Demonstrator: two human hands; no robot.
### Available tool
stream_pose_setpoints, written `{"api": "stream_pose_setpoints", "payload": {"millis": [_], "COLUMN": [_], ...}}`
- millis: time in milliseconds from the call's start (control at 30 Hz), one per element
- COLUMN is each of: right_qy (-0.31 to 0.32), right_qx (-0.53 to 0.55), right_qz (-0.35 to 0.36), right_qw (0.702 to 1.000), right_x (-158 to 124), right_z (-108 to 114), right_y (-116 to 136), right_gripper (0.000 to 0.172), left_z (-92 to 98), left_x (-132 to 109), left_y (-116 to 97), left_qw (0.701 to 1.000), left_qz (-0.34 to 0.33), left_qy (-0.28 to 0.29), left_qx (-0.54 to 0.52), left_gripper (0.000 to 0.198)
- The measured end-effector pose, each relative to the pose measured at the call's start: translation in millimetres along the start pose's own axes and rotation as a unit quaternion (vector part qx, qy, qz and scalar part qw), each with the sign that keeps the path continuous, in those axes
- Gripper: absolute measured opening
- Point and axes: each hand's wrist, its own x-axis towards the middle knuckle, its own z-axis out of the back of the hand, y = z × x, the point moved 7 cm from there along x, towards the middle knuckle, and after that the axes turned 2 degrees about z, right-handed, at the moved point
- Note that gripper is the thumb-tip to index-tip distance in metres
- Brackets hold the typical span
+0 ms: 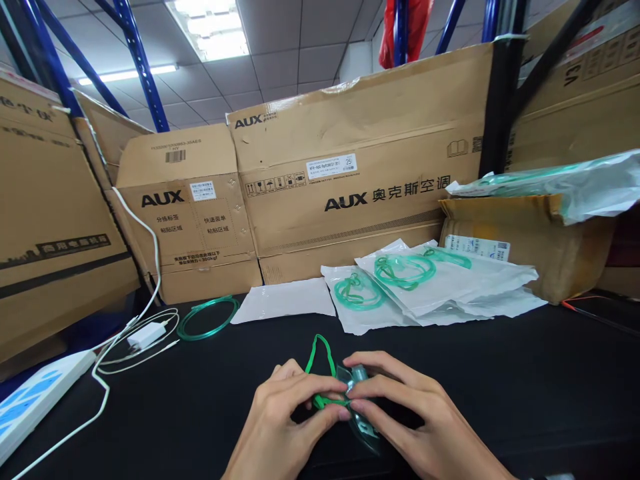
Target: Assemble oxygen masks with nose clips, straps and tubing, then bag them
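Near the front of the black table, both hands meet over a clear, green-tinted oxygen mask point(367, 429), which is partly covered by fingers. My left hand point(295, 410) pinches the green elastic strap point(323, 346) at the mask's left side; a loop of this strap stands up beyond the fingertips. From the other side, my right hand point(405, 400) grips the mask, thumb and fingertips close to its middle. A short clear tube-like connector shows by the right index finger. The exact spot where strap and mask meet is hidden by the fingertips.
Behind the hands lie a coil of green tubing point(209, 319), a white sheet point(285, 300) and several white packs point(450, 280) with green tubing. A white power strip point(45, 393), cables and a white adapter point(147, 335) are at left. Cardboard boxes point(360, 180) line the back.
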Motion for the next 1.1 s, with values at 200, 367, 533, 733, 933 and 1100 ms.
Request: {"api": "stream_pose_setpoints", "payload": {"millis": [200,367,533,733,933,1100], "right_qy": [-0.035,-0.036,-0.043,-0.044,-0.046,-0.054], "right_qx": [-0.017,-0.050,-0.059,-0.071,-0.088,-0.110], "right_qz": [0.039,0.093,0.090,0.082,0.074,0.047], "right_qw": [0.998,0.994,0.993,0.993,0.992,0.991], "right_x": [-5,-8,-7,-7,-5,-2], "right_z": [0,-4,-1,9,21,34], "right_y": [6,14,13,14,17,21], "right_gripper": [0.022,0.025,0.023,0.022,0.017,0.010], "left_z": [-3.9,-2.4,0.1,2.3,3.9,7.4], "left_x": [-1,0,1,0,0,0], "left_y": [-4,-10,-14,-15,-13,-14], "left_qw": [0.999,0.998,0.997,0.997,0.996,0.995], "left_qz": [0.030,0.034,0.013,0.010,0.022,0.038], "left_qy": [0.013,-0.023,-0.045,-0.047,-0.052,-0.063], "left_qx": [0.033,0.049,0.061,0.066,0.066,0.063], "left_gripper": [0.031,0.023,0.022,0.021,0.018,0.017]}}
